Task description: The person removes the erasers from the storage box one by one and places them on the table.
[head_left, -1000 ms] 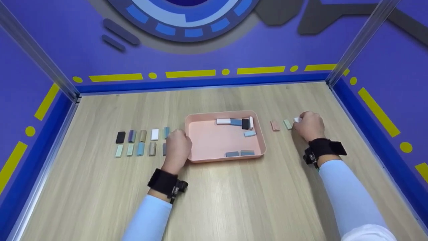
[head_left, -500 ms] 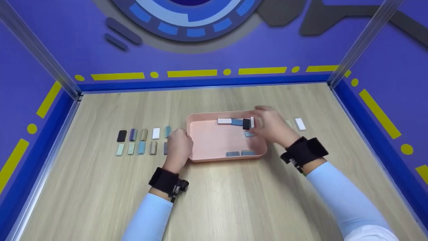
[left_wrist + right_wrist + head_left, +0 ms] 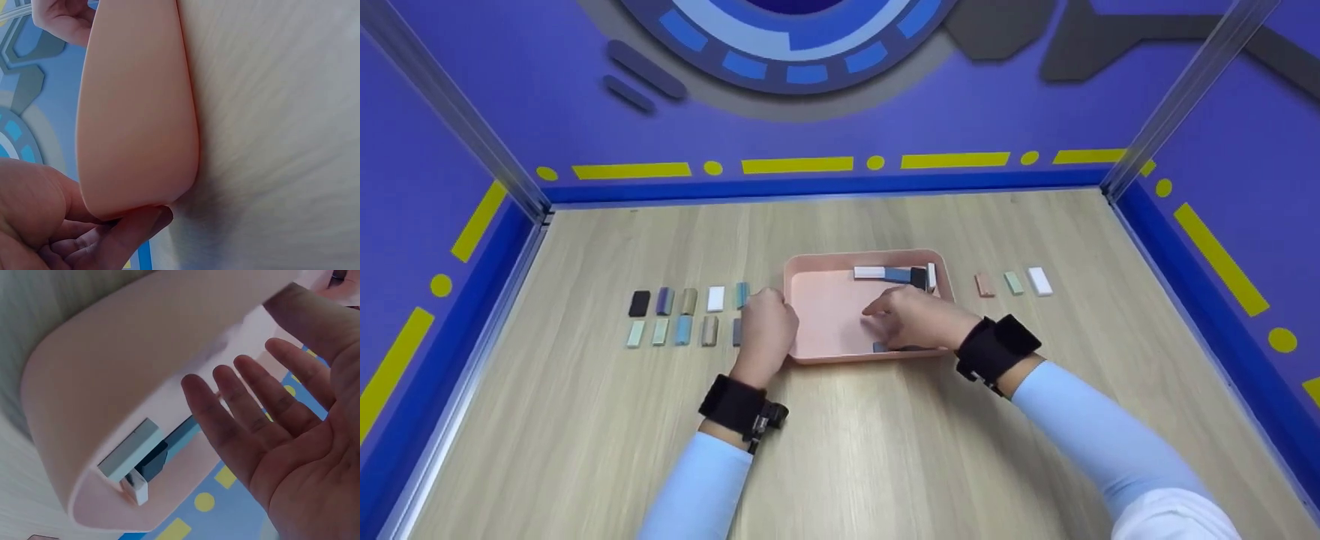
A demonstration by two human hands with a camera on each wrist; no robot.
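My left hand (image 3: pixel 766 330) grips the left end of a shallow pink tray (image 3: pixel 829 315). In the left wrist view its thumb and fingers (image 3: pixel 143 228) pinch the tray corner. My right hand (image 3: pixel 919 321) reaches over the tray's right half, with fingers spread and nothing visible between them in the right wrist view. Along the tray's back wall lie a white block (image 3: pixel 869 274), a blue block (image 3: pixel 897 275) and a black block (image 3: pixel 918 277); a white one (image 3: pixel 931 276) stands in the corner. A grey-blue block (image 3: pixel 132 450) sits at the near wall, partly hidden by my hand in the head view.
On the table's left, two rows of small blocks include a black block (image 3: pixel 639 304) and a light blue block (image 3: pixel 682 330). Right of the tray are a pink block (image 3: pixel 984 285), a green block (image 3: pixel 1014 283) and a white block (image 3: pixel 1040 281). Blue panels (image 3: pixel 840 135) wall the table.
My right hand has left the white block on the right, which stays on the table, and moved leftward over the tray. The left hand keeps its grip on the tray.
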